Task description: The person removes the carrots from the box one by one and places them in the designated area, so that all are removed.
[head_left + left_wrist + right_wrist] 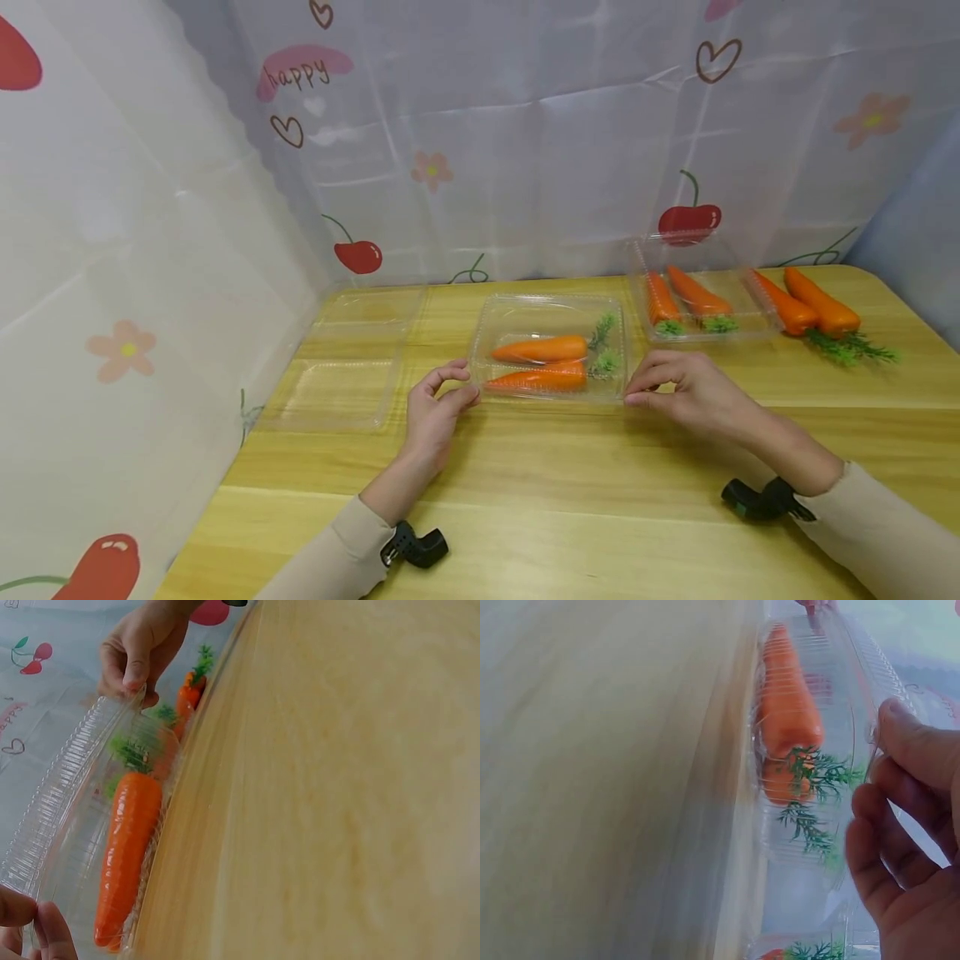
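A clear plastic clamshell box (551, 310) stands mid-table with its lid down over two orange carrots (542, 349) with green tops. The carrots lie side by side, tips to the left. My left hand (433, 415) pinches the box's near left corner between thumb and fingers. At the near right corner, my right hand (693, 392) pinches the rim. The right wrist view shows the right thumb (911, 739) on the clear rim, with the other fingers curled below. Through the box's ribbed wall, one carrot (129, 851) shows closest in the left wrist view.
To the left lies an open, see-through clamshell box (341, 367). Another clear box (705, 242) with two carrots (697, 292) stands at the back right. Two loose carrots (821, 304) lie beyond it. A printed curtain (525, 167) hangs behind the wooden table (555, 492).
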A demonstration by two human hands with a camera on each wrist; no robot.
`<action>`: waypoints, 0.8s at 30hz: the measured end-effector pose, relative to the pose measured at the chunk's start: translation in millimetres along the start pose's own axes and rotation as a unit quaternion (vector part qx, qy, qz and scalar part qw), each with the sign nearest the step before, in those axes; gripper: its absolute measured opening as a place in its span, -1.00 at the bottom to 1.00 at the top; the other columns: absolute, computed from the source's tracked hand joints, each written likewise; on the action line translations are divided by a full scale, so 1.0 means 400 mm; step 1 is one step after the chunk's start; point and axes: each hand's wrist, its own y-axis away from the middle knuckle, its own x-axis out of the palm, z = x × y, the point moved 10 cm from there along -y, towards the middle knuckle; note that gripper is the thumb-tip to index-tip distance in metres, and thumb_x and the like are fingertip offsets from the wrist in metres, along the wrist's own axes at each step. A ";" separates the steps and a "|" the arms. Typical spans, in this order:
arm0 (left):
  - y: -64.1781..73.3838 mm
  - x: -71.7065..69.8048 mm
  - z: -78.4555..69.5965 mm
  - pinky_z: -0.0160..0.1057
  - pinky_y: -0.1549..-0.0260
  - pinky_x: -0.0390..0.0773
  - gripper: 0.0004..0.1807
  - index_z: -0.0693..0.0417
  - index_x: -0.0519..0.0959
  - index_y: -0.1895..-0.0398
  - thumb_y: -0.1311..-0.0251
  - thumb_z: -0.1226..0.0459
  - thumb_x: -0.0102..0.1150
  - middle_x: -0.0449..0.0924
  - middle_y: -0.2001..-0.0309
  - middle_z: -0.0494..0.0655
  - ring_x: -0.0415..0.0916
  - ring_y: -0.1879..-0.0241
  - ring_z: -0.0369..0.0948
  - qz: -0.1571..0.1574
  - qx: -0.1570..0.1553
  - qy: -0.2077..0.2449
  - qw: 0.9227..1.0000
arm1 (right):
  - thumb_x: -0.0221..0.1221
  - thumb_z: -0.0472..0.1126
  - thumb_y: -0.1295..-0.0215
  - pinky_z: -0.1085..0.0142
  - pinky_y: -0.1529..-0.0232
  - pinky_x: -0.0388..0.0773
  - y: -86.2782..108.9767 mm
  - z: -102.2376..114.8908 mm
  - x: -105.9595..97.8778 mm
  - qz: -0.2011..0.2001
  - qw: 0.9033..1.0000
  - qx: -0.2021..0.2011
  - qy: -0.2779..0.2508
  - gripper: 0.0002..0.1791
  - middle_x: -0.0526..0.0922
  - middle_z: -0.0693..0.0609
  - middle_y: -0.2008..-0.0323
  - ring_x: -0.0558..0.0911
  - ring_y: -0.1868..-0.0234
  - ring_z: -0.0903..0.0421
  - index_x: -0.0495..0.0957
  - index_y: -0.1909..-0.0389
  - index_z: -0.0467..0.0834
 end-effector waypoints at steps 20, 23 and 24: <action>0.007 0.005 -0.001 -0.26 0.18 0.74 -0.83 0.18 0.61 0.26 -0.15 0.56 0.27 0.49 -0.31 0.05 0.61 0.42 -0.24 0.000 -0.003 -0.003 1.000 | 0.49 -0.46 0.02 0.64 0.08 0.58 0.000 0.023 -0.009 -0.031 0.995 -0.096 0.023 -0.65 0.75 0.29 0.29 0.69 0.25 0.29 0.75 0.37 0.09; 0.010 0.006 0.001 -0.25 0.18 0.74 -0.82 0.16 0.60 0.27 -0.15 0.57 0.27 0.49 -0.31 0.03 0.60 0.43 -0.24 0.000 -0.006 -0.001 1.000 | 0.46 -0.32 -0.11 0.64 0.08 0.57 -0.003 0.022 -0.008 -0.024 0.995 -0.095 0.016 -0.83 0.74 0.27 0.31 0.68 0.26 0.29 0.75 0.39 0.05; 0.011 0.006 0.001 -0.25 0.17 0.74 -0.82 0.15 0.60 0.27 -0.15 0.56 0.27 0.49 -0.31 0.02 0.60 0.43 -0.24 0.000 -0.006 -0.001 1.000 | 0.45 -0.30 -0.13 0.64 0.09 0.56 -0.004 0.021 -0.008 -0.022 0.995 -0.093 0.014 -0.85 0.74 0.26 0.31 0.68 0.26 0.28 0.75 0.39 0.04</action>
